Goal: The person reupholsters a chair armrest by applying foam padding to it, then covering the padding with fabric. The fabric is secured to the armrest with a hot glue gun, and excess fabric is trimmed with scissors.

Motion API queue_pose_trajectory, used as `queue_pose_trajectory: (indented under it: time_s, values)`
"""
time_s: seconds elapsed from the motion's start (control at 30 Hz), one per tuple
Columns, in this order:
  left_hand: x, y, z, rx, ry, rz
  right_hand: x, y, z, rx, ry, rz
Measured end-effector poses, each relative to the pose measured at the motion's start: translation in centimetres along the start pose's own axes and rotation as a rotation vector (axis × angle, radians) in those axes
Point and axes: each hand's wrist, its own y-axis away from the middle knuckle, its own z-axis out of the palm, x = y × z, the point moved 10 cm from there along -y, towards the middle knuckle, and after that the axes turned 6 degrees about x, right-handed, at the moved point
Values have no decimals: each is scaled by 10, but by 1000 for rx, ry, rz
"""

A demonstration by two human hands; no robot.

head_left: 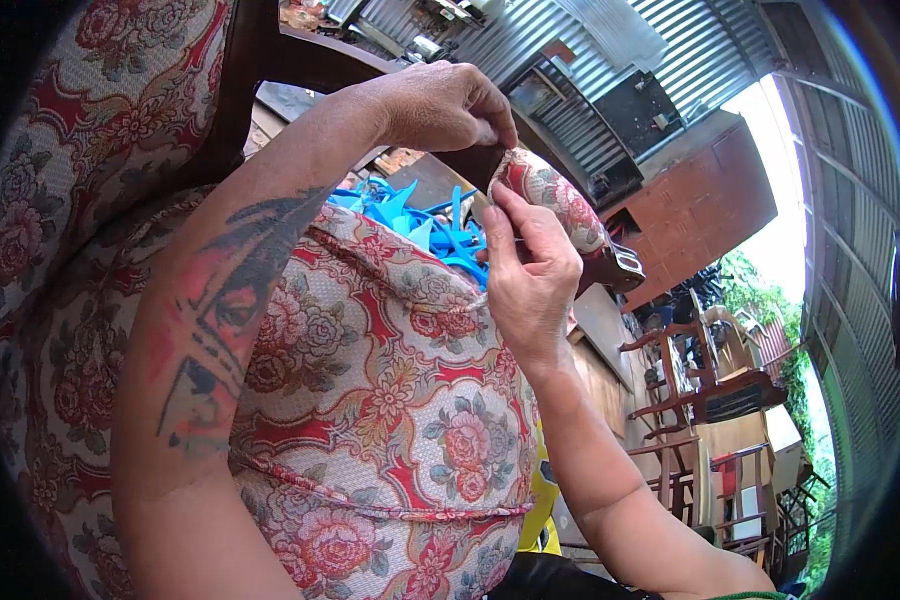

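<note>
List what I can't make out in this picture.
All in the head view:
- Left hand: its palm, hidden by the back of the hand.
- Flowered cloth: the bit at the fingertips, covered by the left hand and right hand.
- Blue scraps: lower ones, behind the flowered upholstery.
- Yellow thing: mostly behind the upholstery.
- Chairs: too small and jumbled to count.

L hand (445, 105) & R hand (535, 280) pinch edge of floral armrest fabric (560, 200), w/ blue scraps (415, 220) nr.
</note>
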Motion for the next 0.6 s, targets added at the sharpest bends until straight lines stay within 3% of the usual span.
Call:
queue_pose_trajectory:
  time_s: [0.33,0.4,0.6]
  values:
    - [2,1,-1,15,-31,-3,-12,1,0,-28,141,-192]
    - [-2,3,1,-26,25,-79,-21,5,3,-44,250,-356]
    - [-4,1,-1,19,45,12,-18,13,12,-108,281,-389]
